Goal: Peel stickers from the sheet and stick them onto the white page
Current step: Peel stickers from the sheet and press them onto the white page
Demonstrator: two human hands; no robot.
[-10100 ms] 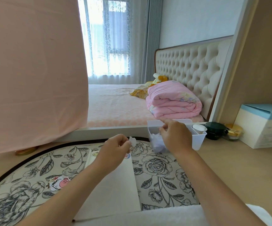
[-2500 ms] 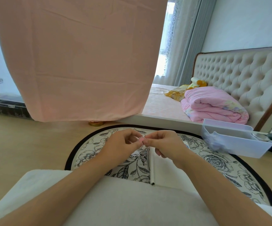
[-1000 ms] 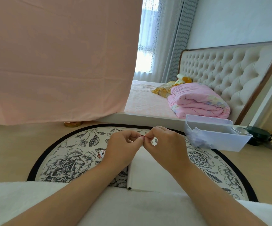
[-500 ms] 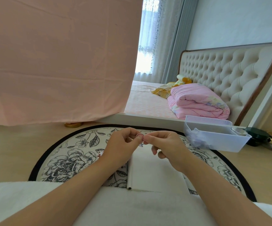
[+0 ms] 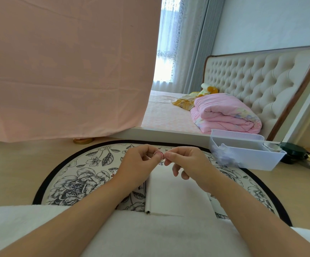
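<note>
My left hand [image 5: 138,163] and my right hand [image 5: 186,162] meet above the far end of the white page [image 5: 174,193]. Between their thumbs and forefingers they pinch a small round pink sticker [image 5: 158,154]. The other fingers of my right hand hang curled below it. The white page lies on a round floral mat [image 5: 76,180], its near edge reaching my lap. Part of a sticker sheet with red print [image 5: 113,173] shows on the mat just left of my left wrist; most of it is hidden.
A clear plastic bin [image 5: 243,154] holding crumpled scraps stands at the right edge of the mat. Dark and gold jars [image 5: 292,152] sit beyond it. A pink cloth [image 5: 67,71] hangs at the left, a bed with a folded pink quilt [image 5: 224,114] behind.
Ten seconds ago my right hand was at the bin and my left held a scrap. Over the last second both hands stay together on the small sticker, my right fingers loosening slightly.
</note>
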